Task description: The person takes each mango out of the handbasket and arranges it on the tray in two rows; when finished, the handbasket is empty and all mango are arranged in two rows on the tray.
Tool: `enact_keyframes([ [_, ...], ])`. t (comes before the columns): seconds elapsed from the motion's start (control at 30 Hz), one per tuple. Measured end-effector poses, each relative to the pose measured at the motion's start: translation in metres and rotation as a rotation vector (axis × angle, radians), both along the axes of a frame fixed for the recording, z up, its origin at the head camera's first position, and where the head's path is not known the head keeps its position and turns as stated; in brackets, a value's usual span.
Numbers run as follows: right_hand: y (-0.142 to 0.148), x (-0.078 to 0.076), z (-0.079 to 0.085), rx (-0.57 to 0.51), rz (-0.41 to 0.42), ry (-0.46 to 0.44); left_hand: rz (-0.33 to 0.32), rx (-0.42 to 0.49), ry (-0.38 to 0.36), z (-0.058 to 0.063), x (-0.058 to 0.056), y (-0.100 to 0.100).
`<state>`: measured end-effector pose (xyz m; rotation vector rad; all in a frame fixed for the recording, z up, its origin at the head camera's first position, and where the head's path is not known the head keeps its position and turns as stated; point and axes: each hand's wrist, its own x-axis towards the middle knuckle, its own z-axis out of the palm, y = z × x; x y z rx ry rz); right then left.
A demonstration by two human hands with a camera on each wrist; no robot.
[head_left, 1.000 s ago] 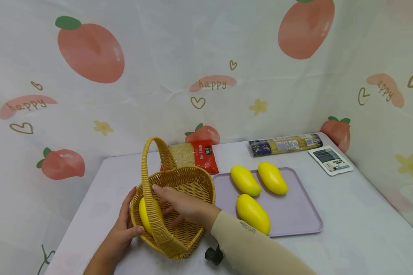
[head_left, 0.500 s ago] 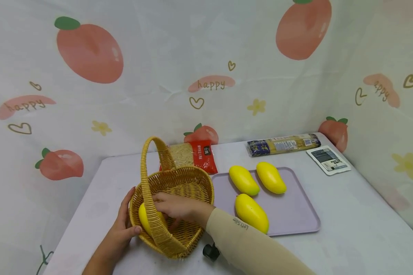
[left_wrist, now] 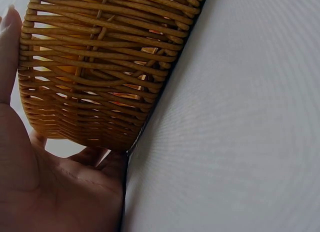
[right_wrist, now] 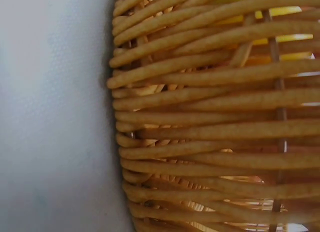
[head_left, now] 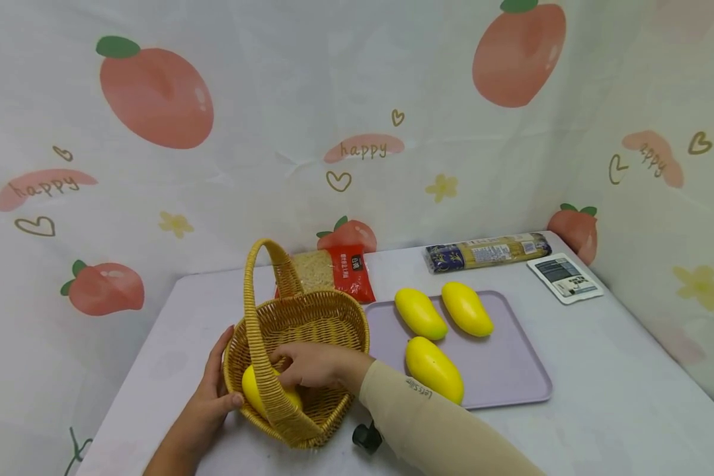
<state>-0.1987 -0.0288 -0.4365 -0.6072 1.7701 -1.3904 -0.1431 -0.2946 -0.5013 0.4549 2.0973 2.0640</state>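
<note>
A wicker basket with a tall arched handle stands on the table. My left hand holds its left side, thumb near the rim; the left wrist view shows the palm beside the woven wall. Inside the basket lies a yellow mango, partly covered by the handle. My right hand reaches in from the right, bent fingers and thumb on the mango's upper side, some fingertips hidden. The right wrist view has only the basket's weave, with yellow showing through the gaps.
Right of the basket is a lilac tray carrying three mangoes. Behind stand a red-and-clear food packet, a long noodle pack and a white pouch. A small black object is under my right sleeve.
My right hand has gone from spread fingers above the basket's inside down onto the mango. The mango has shifted slightly toward me and to the right. The left hand stays put.
</note>
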Motion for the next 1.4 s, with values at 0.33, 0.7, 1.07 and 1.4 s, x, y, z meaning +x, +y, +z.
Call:
enact_keyframes([
  [0.33, 0.001, 0.001, 0.001, -0.017, 0.050, -0.136, 0.023, -0.017, -0.031, 0.002, 0.002, 0.000],
  [0.7, 0.003, 0.000, 0.001, -0.056, -0.068, -0.089, 0.010, -0.010, -0.028, 0.000, 0.003, 0.001],
  [1.07, 0.020, 0.002, 0.019, -0.108, -0.278, -0.005, 0.043, -0.044, -0.062, 0.003, 0.003, 0.003],
  [1.4, 0.059, 0.007, 0.040, -0.185, -0.317, 0.036, 0.042, -0.038, -0.050, 0.005, 0.003, 0.004],
])
